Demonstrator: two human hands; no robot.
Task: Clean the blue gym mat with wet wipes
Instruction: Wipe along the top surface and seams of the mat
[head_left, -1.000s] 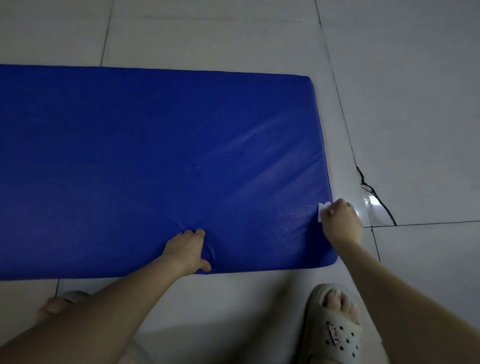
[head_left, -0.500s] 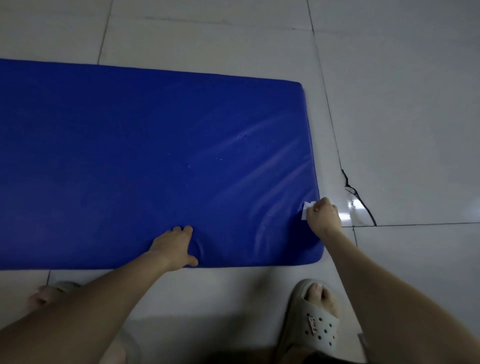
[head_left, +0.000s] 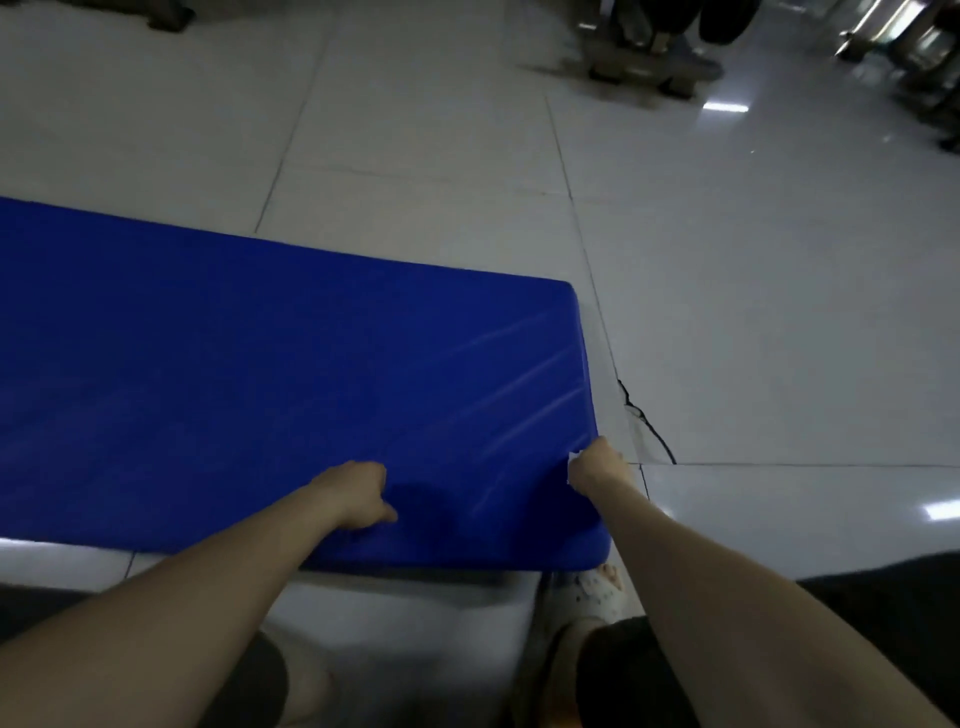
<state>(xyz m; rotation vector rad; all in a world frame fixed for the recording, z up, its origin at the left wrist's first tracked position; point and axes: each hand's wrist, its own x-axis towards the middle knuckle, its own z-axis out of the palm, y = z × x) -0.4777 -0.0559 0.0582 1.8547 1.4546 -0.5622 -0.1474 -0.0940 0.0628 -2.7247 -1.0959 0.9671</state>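
Note:
The blue gym mat (head_left: 260, 374) lies flat on the tiled floor, its right end near the middle of the view. My left hand (head_left: 358, 493) presses into the mat near its front edge and dents the padding, fingers curled down. My right hand (head_left: 595, 467) sits at the mat's right edge near the front corner and grips a white wet wipe (head_left: 573, 458), of which only a small corner shows past the fingers. Faint streaks shine on the mat's right part.
A dark crack (head_left: 647, 421) runs through the floor tile just right of the mat. My sandalled foot (head_left: 597, 592) stands below the mat's front right corner. Dark furniture legs (head_left: 644, 57) and metal frames stand far back on the right.
The view has tilted up, so the mat sits lower in the picture and the far room shows. Both hands keep their places on the mat; less of the wipe shows.

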